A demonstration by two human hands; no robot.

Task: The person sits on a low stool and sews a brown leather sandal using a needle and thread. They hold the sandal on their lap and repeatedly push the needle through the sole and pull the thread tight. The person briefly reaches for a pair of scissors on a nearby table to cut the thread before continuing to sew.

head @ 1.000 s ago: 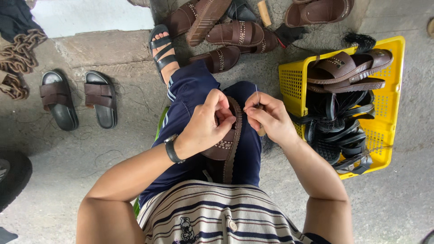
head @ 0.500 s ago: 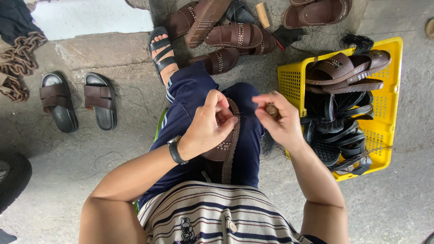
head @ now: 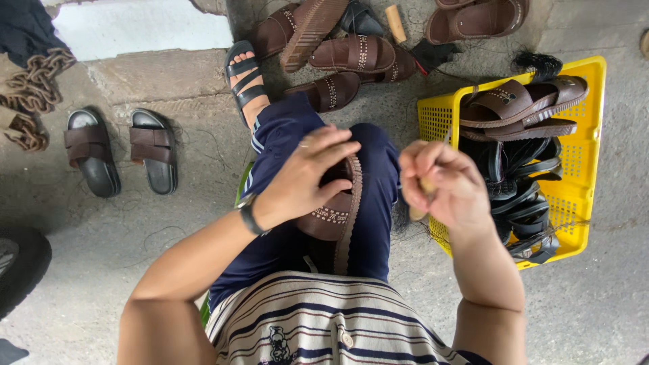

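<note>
A yellow plastic basket stood on the concrete floor, with two brown sandals lying across its top and a pile of black sandals beneath them. More brown sandals lay heaped beyond the knees, a short wooden handle among them. A pair of dark slide sandals sat side by side well apart to the left. A rusty chain lay near a dark cloth at the far left edge. Part of a black tyre showed low on the left.
</note>
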